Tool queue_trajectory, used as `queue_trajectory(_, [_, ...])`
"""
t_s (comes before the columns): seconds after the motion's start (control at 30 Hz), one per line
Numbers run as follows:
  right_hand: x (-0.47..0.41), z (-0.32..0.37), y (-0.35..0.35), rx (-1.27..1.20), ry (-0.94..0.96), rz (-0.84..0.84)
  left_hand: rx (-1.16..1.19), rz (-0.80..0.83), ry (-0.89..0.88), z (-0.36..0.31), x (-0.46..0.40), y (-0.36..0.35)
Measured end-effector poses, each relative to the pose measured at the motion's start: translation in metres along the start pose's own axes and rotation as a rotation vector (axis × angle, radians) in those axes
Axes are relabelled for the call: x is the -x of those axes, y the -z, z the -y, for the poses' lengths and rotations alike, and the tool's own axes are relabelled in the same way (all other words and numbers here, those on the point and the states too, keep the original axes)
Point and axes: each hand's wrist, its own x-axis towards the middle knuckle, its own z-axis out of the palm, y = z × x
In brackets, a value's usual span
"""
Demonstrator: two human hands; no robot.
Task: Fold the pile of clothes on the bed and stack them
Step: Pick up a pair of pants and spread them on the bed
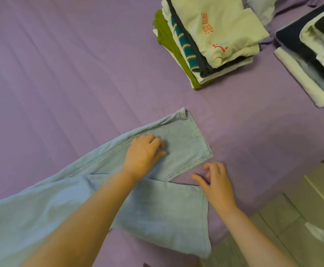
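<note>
Currently, the light blue jeans (pixel 103 191) lie flat on the purple bed sheet (pixel 64 74), in the lower middle and lower left of the head view, with their long axis running diagonally from the lower left edge of the frame up toward the centre right. Both leg ends point to the right: the farther leg (pixel 178 143) angles up and right and ends in a stitched hem (pixel 199 139) near the middle of the sheet, while the nearer leg (pixel 168 214) runs more level and ends in a hem just short of the bed's near edge. The two legs diverge, leaving a narrow wedge of sheet between their hems. The left hand (pixel 143 153) rests palm down on the farther leg, its fingers lightly curled and close together, fingertips pressing the denim. The right hand (pixel 217 185) sits at the corner of the nearer leg's hem, fingers spread and loosely bent, thumb extended toward the wedge; whether it touches the fabric cannot be determined. A stack of folded clothes (pixel 211 39), topped by a cream shirt with red print, stands on the sheet well beyond the jeans, and a second folded stack (pixel 311 60) lies at the right edge
</note>
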Motion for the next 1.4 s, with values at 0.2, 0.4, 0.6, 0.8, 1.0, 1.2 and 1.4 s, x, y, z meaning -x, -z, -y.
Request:
queue_trajectory(0.2, [0.024, 0.005, -0.013, 0.363, 0.062, 0.297, -0.119, 0.503, -0.002, -0.008, 0.041, -0.014])
queue_trajectory(0.4, [-0.030, 0.048, 0.049, -0.280, -0.109, 0.225, 0.265, 0.427, 0.262, -0.002, 0.019, 0.039])
queue_trajectory(0.6, [-0.133, 0.088, 0.063, -0.402, -0.124, 0.326, 0.218, 0.241, 0.430, 0.034, -0.045, 0.068])
queue_trajectory(0.8, [-0.133, 0.060, 0.020, 0.160, -0.102, 0.335, -0.134, 0.124, 0.417, 0.026, -0.009, 0.017])
queue_trajectory(1.0, [-0.099, 0.023, 0.023, -0.117, -0.223, 0.065, -0.095, -0.075, 0.563, 0.004, 0.084, -0.017])
queue_trajectory(1.2, [-0.073, 0.019, 0.027, -0.231, -0.193, 0.087, 0.110, 0.001, 0.880, -0.018, 0.142, -0.030])
queue_trajectory(1.4, [-0.084, 0.044, 0.030, -0.151, 0.046, 0.028, 0.094, -0.005, 0.836, -0.023, 0.136, -0.027])
